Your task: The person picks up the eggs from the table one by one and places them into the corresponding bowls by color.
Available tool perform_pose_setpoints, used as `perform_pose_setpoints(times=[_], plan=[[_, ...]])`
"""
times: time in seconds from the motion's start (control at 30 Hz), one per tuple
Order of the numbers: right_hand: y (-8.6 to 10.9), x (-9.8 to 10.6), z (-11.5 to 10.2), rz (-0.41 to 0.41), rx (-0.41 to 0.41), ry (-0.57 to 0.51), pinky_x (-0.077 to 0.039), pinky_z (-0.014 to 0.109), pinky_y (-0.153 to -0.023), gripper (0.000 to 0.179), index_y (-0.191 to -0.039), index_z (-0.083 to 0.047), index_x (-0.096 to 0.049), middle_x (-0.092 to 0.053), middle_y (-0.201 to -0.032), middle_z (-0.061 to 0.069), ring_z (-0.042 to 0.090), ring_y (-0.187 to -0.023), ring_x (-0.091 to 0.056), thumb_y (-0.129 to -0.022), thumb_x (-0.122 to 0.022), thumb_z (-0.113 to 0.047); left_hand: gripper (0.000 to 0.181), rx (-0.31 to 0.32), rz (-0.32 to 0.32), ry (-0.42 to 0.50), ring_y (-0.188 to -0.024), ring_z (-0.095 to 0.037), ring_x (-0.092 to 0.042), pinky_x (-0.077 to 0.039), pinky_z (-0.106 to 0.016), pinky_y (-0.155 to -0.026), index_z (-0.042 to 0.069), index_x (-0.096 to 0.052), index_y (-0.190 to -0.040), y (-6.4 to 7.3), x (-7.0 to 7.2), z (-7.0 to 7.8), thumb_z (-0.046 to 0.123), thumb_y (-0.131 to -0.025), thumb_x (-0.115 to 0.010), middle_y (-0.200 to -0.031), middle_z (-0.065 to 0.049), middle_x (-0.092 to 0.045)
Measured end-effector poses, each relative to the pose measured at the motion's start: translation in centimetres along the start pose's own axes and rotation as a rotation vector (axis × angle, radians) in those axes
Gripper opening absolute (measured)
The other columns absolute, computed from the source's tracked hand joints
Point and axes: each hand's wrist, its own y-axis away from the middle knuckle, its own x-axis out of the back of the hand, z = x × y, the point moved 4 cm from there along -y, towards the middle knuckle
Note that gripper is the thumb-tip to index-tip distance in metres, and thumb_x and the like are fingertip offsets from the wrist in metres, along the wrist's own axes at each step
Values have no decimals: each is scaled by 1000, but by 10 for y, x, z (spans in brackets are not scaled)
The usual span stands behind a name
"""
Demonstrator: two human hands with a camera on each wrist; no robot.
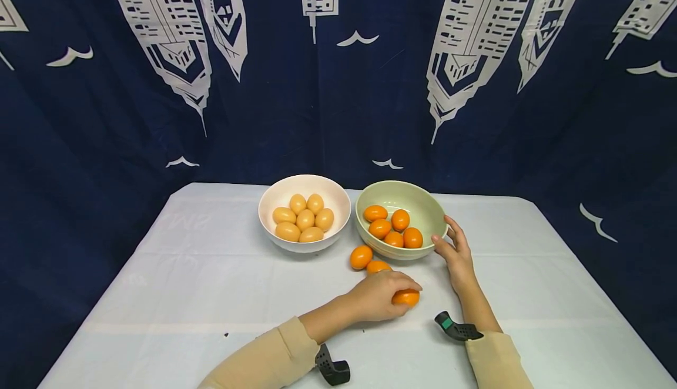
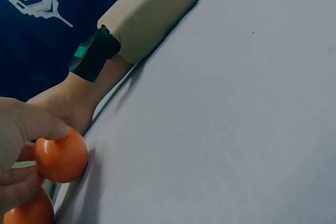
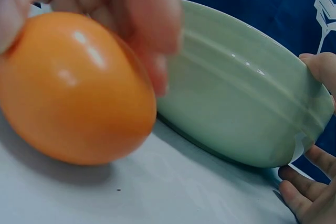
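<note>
My left hand pinches an orange egg between thumb and fingers, in front of the green bowl. This egg looms large in the right wrist view. My right hand grips the right side of the green bowl, thumb at the rim and fingers against its outer wall. Several orange eggs lie inside that bowl. Two more stay on the table before it: one orange egg fully visible, the other partly hidden behind my left hand.
To the left of the green bowl stands a white bowl with several yellow eggs in it. Both bowls are near the back of the white-covered table. A dark blue printed curtain hangs behind.
</note>
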Motion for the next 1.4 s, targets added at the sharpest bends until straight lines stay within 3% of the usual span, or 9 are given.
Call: perform_pose_setpoints(times=[0.27, 0.7, 1.07, 1.4], plan=[[0, -1, 2, 3, 0, 11, -45, 15, -84, 62, -154, -18, -28, -30, -152, 16, 10, -112, -47, -99, -57, -18, 44, 59, -84, 51, -114, -2, -54, -38, -15, -96, 16, -61, -132, 4, -9, -6, 22, -89, -70, -128, 4, -62], [-1, -1, 0, 11, -7, 6, -45, 14, -84, 63, -155, -18, -26, -29, -153, 14, 10, -111, -47, -99, -56, -15, 44, 83, -43, 162, -114, 1, -52, -38, -15, -97, 18, -62, -130, 4, -10, -13, 22, -88, -74, -128, 8, -61], [-2, 1, 2, 18, 0, 18, -45, 14, -83, 63, -154, -19, -29, -30, -152, 16, 11, -110, -48, -98, -58, -19, 45, 56, 28, 185, -101, 2, -52, -39, -10, -85, 15, -63, -128, 4, 7, -11, 22, -85, -76, -123, 8, -63], [-1, 0, 0, 12, -11, 12, -45, 14, -84, 64, -155, -19, -26, -28, -154, 15, 12, -114, -45, -99, -58, -18, 45, 36, 58, 195, -110, 0, -54, -39, -12, -93, 14, -63, -129, -3, 26, -10, 22, -86, -76, -125, 4, -63]])
